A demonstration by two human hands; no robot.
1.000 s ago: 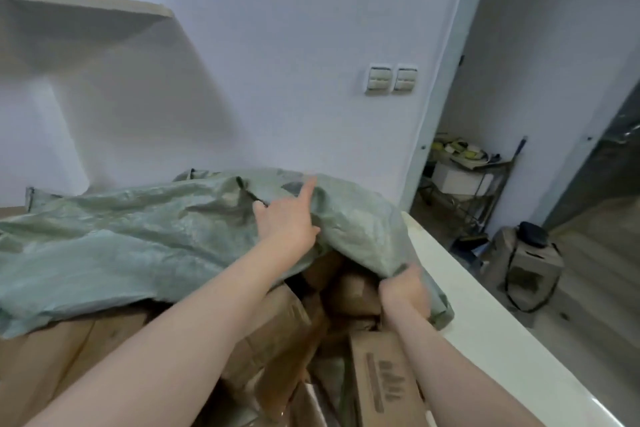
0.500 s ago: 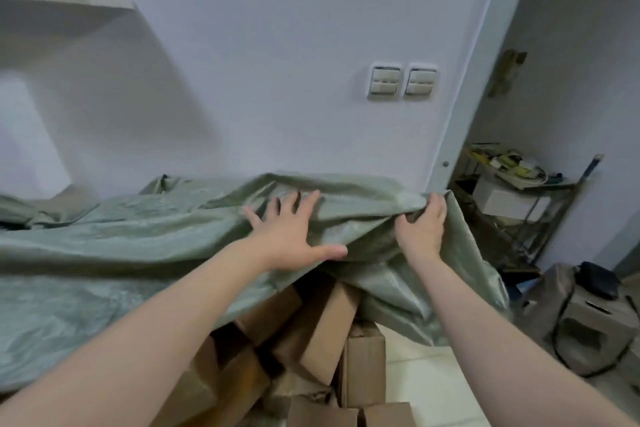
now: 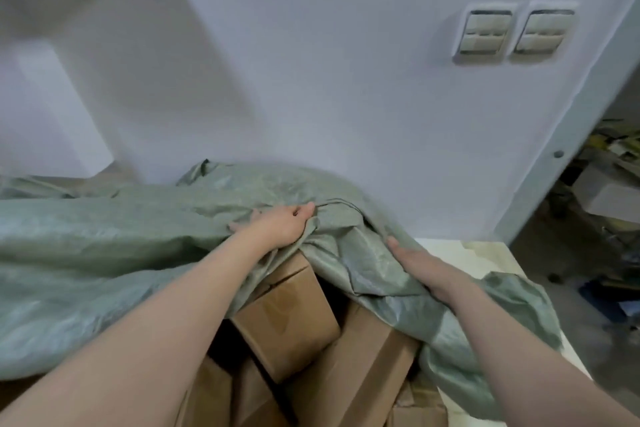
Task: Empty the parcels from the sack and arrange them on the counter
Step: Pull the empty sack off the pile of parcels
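A large grey-green woven sack (image 3: 104,253) lies across the counter, its mouth pulled back over a heap of brown cardboard parcels. One parcel (image 3: 287,322) tilts up in the middle and a longer one (image 3: 363,371) leans beside it; more are partly hidden under my arms and the sack. My left hand (image 3: 280,225) grips a bunched fold of the sack at the top of the heap. To the right, my right hand (image 3: 422,270) rests flat on the sack's cloth with its fingers stretched out.
A bare strip of the white counter (image 3: 485,263) shows at the right, ending at a door frame (image 3: 568,128). Beyond the doorway stands a cluttered rack (image 3: 609,191). Two light switches (image 3: 512,31) sit on the wall behind.
My left hand went from lying spread on the sack to gripping a fold of it. My right hand let go of the raised edge and dropped lower onto the cloth. The view moved closer.
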